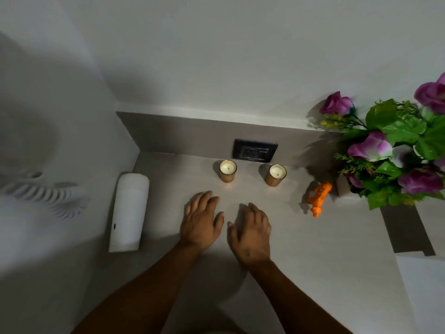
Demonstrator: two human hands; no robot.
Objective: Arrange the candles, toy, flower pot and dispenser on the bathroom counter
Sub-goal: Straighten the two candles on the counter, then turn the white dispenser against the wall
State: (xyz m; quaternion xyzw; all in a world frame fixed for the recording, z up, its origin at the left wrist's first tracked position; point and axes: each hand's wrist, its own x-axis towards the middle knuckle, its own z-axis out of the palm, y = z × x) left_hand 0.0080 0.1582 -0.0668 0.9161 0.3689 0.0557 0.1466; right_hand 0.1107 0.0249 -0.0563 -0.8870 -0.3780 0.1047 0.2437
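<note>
left hand (pixel 201 219) — flat, fingers spread | right hand (pixel 251 231) — same, empty

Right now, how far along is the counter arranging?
It looks mostly done: two candles stand side by side near the wall outlet, the dispenser on the left, the orange toy beside the flower pot. Left hand and right hand are open and empty. Little seems left.

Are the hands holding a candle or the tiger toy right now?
No, nothing is held. The left hand and right hand are both open and empty over the counter.
</note>
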